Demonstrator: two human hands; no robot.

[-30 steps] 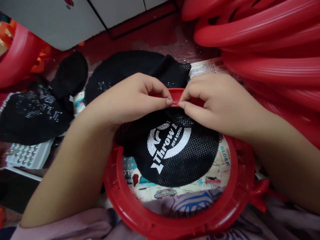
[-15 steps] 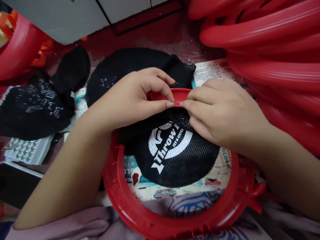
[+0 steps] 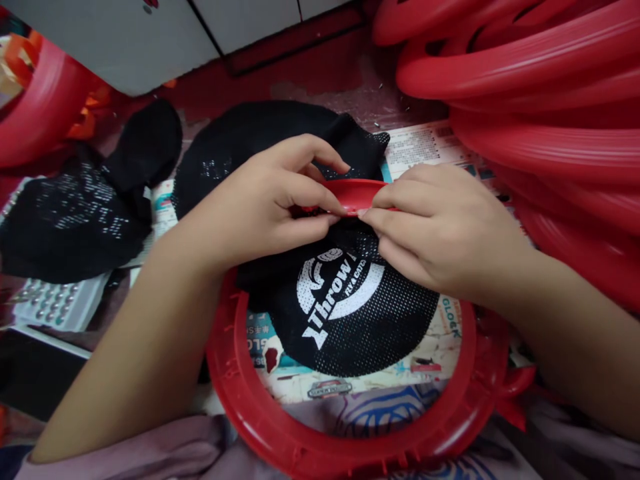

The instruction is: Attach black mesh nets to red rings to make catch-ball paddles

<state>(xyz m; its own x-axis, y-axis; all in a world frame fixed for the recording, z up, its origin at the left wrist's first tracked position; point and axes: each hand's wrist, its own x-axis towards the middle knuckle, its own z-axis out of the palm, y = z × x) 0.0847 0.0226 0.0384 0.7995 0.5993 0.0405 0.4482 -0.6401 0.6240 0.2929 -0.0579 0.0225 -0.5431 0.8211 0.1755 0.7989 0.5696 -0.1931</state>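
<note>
A red plastic ring lies before me, its near side close to my shirt. A round black mesh cloth with white "Throw" lettering hangs inside it, gathered near the far rim. My left hand pinches this far rim, thumb and index finger closed on it and the other fingers raised. Close beside it, my right hand grips the same rim between thumb and bent fingers. Red plastic shows between the two hands. Whether the cloth edge is caught under the fingertips is hidden.
More black mesh pieces lie at the left, with another behind my hands. A white tray of small metal balls stands at left. Stacked red rings rise at right. Printed card covers part of the work surface.
The left thumb and index finger have shifted slightly left and down, and more red rim shows between the hands. The right hand stays nearly in place. The view has moved a little.
</note>
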